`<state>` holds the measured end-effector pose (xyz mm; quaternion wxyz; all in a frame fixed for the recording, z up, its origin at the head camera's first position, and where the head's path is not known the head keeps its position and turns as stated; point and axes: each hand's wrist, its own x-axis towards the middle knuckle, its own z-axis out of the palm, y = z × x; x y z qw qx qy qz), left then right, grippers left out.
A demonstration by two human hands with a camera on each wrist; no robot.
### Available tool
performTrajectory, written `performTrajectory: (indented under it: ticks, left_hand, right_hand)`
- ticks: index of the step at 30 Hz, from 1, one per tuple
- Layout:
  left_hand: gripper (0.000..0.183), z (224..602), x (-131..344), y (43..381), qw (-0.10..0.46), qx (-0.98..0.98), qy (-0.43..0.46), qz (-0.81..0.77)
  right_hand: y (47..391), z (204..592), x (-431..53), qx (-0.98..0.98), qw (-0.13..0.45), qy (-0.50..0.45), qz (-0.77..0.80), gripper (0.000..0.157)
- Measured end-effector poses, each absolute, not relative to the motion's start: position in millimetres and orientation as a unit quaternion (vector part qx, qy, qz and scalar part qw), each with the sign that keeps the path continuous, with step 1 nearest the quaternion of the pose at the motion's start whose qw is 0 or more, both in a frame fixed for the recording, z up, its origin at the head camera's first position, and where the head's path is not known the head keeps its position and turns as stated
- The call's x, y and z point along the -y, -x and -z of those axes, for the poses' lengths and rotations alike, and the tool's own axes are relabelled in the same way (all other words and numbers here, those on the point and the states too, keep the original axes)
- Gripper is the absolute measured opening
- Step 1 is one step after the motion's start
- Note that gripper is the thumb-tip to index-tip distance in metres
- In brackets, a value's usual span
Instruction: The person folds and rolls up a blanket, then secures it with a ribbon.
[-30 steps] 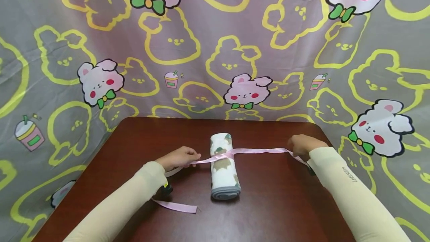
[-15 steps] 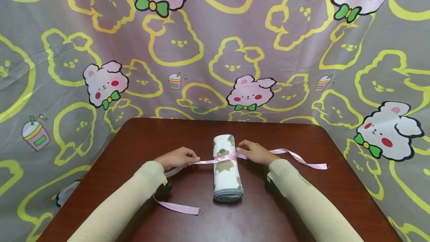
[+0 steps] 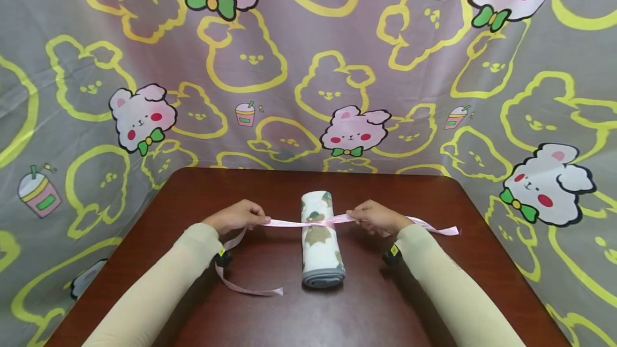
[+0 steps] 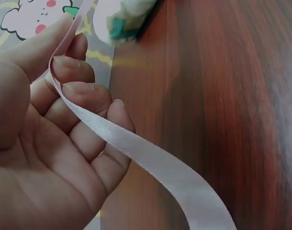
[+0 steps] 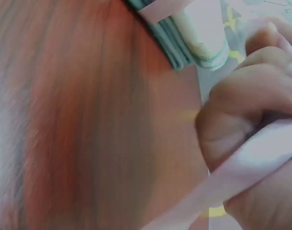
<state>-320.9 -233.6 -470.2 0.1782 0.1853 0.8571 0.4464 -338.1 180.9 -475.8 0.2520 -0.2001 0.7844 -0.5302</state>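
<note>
A rolled white towel (image 3: 322, 256) with brown and green print and a grey edge lies lengthwise on the table. Around its middle runs a pink ribbon (image 3: 289, 224), crossed on top. To the left of the roll, my left hand (image 3: 236, 217) pinches one ribbon length between thumb and fingers; its tail loops down to the table. On the other side my right hand (image 3: 378, 217) grips the opposite length, whose tail extends further right. In the left wrist view the ribbon (image 4: 136, 146) passes across the curled fingers. The right wrist view shows the ribbon (image 5: 251, 163) running through the curled hand.
The dark red-brown wooden table (image 3: 308, 320) has rounded far corners. A grey cloth backdrop (image 3: 289, 31) with yellow outlines and cartoon rabbits hangs behind and beside it. Black wrist cameras sit under both wrists.
My right hand came in from the far right, took the ribbon near the roll and then moved slightly outward with it. My left hand has shifted left and up, drawing the ribbon straight.
</note>
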Motion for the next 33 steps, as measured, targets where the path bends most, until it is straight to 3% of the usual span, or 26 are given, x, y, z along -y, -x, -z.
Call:
performTrajectory:
  ticks: [4,12,17,23,33]
  left_hand:
    - [0.034,476,240,318,0.186,-0.855,-0.179,-0.450]
    - [0.031,491,245,312,0.199,-0.846,-0.199,-0.454]
    - [0.029,487,246,309,0.179,-0.858,-0.226,-0.424]
    - [0.030,484,250,308,0.197,-0.863,-0.226,-0.406]
    - [0.029,483,260,307,0.217,-0.869,-0.214,-0.390]
  right_hand:
    - [336,480,-185,-0.798,0.255,0.173,0.519,0.057]
    - [338,486,-194,-0.831,0.193,0.177,0.491,0.057]
    - [341,487,-201,-0.844,0.185,0.163,0.476,0.054]
    - [343,484,-214,-0.857,0.170,0.150,0.463,0.046]
    - [346,480,-238,-0.886,0.160,0.162,0.405,0.048]
